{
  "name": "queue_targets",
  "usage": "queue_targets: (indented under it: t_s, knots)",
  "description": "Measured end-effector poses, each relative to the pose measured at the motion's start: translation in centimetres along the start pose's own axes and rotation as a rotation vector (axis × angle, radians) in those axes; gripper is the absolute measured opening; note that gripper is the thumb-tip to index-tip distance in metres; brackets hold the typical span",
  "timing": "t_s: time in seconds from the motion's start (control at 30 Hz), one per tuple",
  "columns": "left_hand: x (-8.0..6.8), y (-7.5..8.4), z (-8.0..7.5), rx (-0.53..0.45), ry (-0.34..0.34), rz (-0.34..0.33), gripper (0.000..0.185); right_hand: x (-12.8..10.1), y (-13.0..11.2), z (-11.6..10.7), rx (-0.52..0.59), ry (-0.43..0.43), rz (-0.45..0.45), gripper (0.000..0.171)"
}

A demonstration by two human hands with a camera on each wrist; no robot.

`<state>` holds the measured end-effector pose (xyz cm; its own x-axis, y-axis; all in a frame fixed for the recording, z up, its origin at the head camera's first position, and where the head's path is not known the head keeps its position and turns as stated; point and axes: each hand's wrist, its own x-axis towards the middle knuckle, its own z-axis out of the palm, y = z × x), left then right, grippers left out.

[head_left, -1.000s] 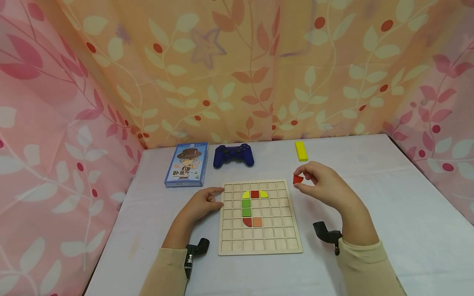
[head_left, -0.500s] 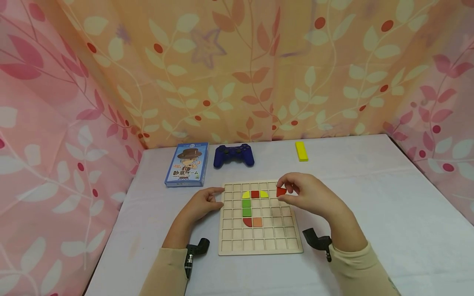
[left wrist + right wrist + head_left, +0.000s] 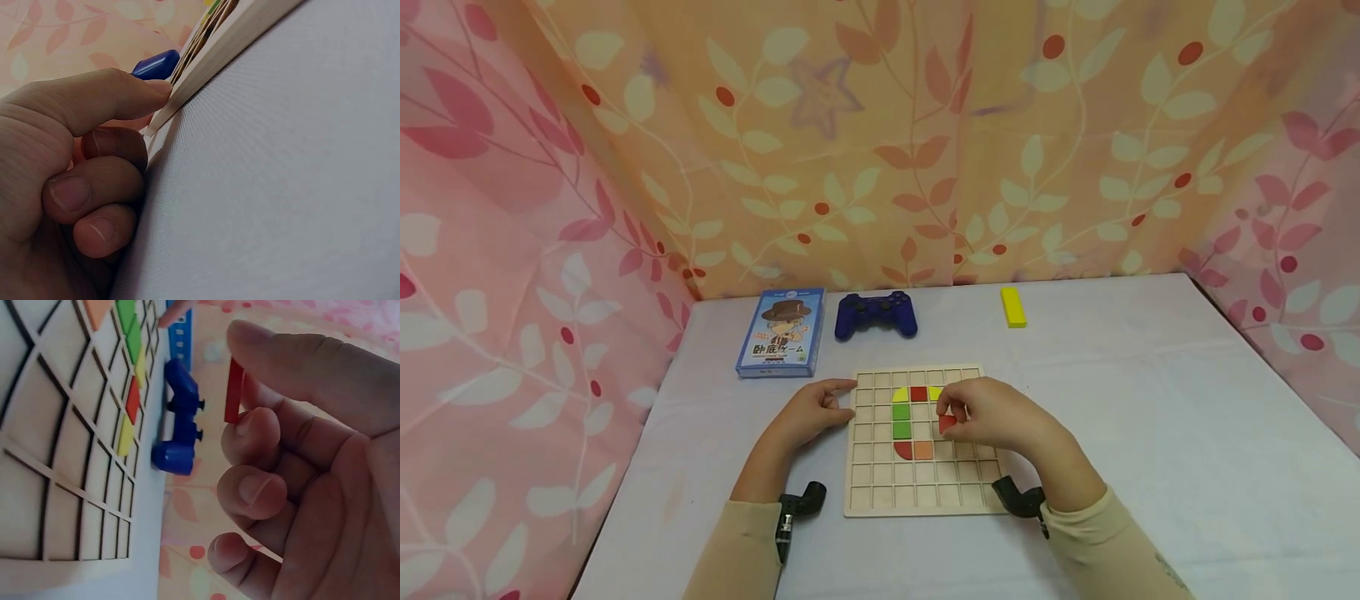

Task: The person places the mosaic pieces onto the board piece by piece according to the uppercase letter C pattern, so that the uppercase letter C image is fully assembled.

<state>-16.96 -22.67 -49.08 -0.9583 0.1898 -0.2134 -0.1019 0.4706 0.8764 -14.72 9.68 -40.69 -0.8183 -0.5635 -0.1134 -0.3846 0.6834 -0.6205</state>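
Observation:
My right hand point(image 3: 1003, 417) pinches a small red tile point(image 3: 947, 424) between thumb and fingertips, over the right half of a wooden grid board point(image 3: 861, 504). Seen edge-on in the right wrist view, the thin red tile point(image 3: 234, 394) stands above the board's surface. Along the board's left edge, my left hand point(image 3: 805, 414) touches the rim with thumb and index finger, its other fingers curled under. Set in the grid are yellow quarter-rounds point(image 3: 900, 396), a red square point(image 3: 919, 393), two green squares point(image 3: 901, 421), a dark red quarter-round point(image 3: 903, 451) and an orange square point(image 3: 922, 451).
Behind the board lie a blue game controller point(image 3: 876, 315) and a blue card-game box point(image 3: 781, 333). A yellow block point(image 3: 1012, 307) sits at the back right. Patterned curtains point(image 3: 820, 167) enclose the white-covered table point(image 3: 1150, 400) at the back and both sides.
My right hand has carried the red tile leftward and toward me, from beside the board to over the grid, partly covering the right yellow quarter-round. The left hand stays at the board's edge.

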Motion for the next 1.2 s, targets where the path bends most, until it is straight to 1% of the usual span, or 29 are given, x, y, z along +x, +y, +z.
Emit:
queue_targets:
  t_s: [0.13,0.3,0.53,0.73,0.97,1.2]
  knots:
    - [0.0,0.1,0.0,0.001,-0.002,0.002,0.052,0.4,0.3,0.8,-0.009,-0.034,0.006,0.015]
    - [0.1,0.0,0.1,-0.001,0.0,0.009,0.052,0.7,0.5,1.9,-0.049,-0.058,0.011,0.017]
    - [0.1,0.1,0.1,-0.015,-0.01,-0.003,0.053,1.0,0.6,2.9,-0.107,-0.074,0.017,0.019]
    - [0.0,0.1,0.0,-0.017,-0.009,0.006,0.052,1.3,0.6,3.4,-0.139,-0.082,0.03,0.022]
    - [0.1,-0.1,0.1,-0.007,0.002,0.0,0.052,1.3,0.5,3.4,-0.146,-0.078,0.035,0.024]
    - [0.1,-0.1,0.0,-0.013,-0.004,0.003,0.052,1.3,0.4,3.4,-0.109,-0.09,0.043,0.026]
